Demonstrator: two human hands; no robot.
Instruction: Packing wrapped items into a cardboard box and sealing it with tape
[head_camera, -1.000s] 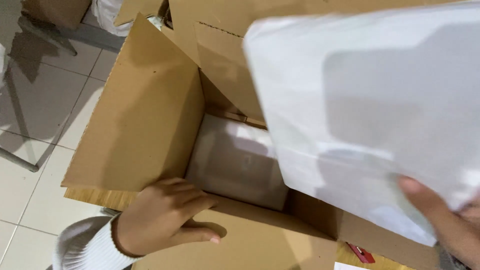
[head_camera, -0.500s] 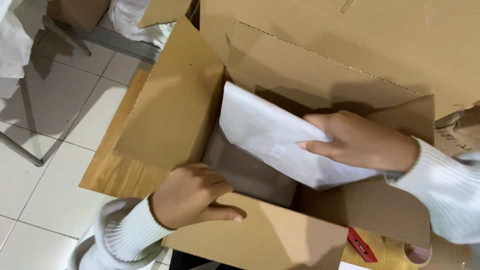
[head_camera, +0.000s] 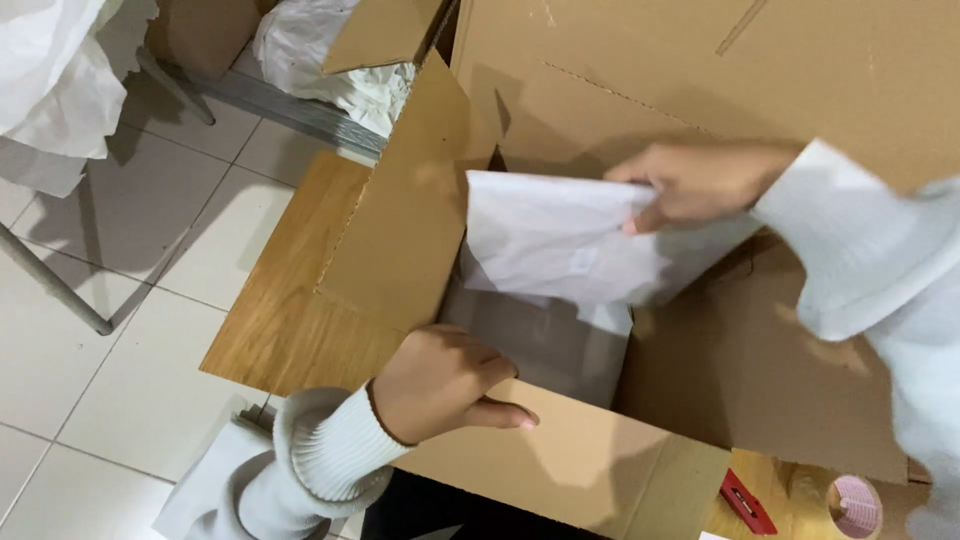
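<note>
The cardboard box (head_camera: 560, 330) stands open on the wooden counter (head_camera: 290, 320) and serves as the reference for all positions below.

Right hand (head_camera: 700, 180): located above the box's far right corner, against the raised far flap (head_camera: 700, 70). The fingers are pressed together over the upper right edge of the white padded envelope (head_camera: 570, 240), thumb beneath, pinching that edge. The white sleeve (head_camera: 860, 240) extends off to the right of the box.

White padded envelope: partly inside the box mouth, tilted, with its held edge high at the far right and its free end low towards the left wall. Its long axis runs roughly left to right across the opening. It lies directly below and to the left of the right hand, in contact with it. A second pale, flat item (head_camera: 540, 345) lies on the box floor beneath it; its kind cannot be determined.

Left hand (head_camera: 440, 380): resting on the near left corner of the box, fingers curled together over the near flap (head_camera: 560, 460), thumb pointing right along its rim. It touches cardboard only and is clear of the envelope. The right hand is therefore the nearer one to the envelope.

Beyond the box's near right corner lie a red utility knife (head_camera: 748, 503) and a roll of tape (head_camera: 855, 505). White wrapping paper (head_camera: 310, 50) lies beyond the far left corner.
</note>
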